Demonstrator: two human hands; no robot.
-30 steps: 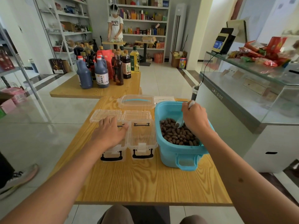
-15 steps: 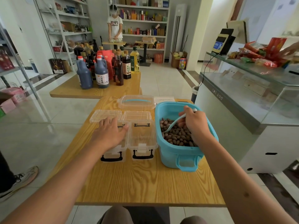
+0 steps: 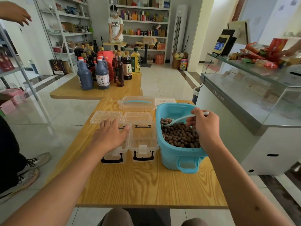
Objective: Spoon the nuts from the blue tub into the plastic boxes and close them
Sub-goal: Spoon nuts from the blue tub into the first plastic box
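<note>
Head view
My right hand (image 3: 205,128): curled round the handle of the white spoon (image 3: 177,120), over the blue tub (image 3: 177,154).
Spoon: its bowl is raised above the heap and carries a few nuts, handle running right into my fist.
Nuts (image 3: 180,136): brown, piled in the tub, filling its floor.
Blue tub: stands on the wooden table (image 3: 146,181), at the right, just beside the right-hand plastic box; a handle loop faces me.
My left hand (image 3: 110,136): laid flat with fingers relaxed and spread on the left plastic box (image 3: 114,154), grasping nothing; the thumb reaches toward the neighbouring box.
Right plastic box (image 3: 143,141): clear, open, nothing inside that I can make out, black clip at the near end.
Box lids (image 3: 105,116): two clear lids lie flipped back behind the boxes, side by side.
Tub lid (image 3: 137,103): clear with a blue handle, flat on the table behind the boxes and left of the tub's far corner.
Far table (image 3: 97,92): crowded with dark sauce bottles (image 3: 101,75) and one bottle of yellow oil.
Right side: a glass counter (image 3: 244,88) with red snack packets on top.
Back of room: a person (image 3: 115,28) in a white shirt stands at the shelves.
</note>
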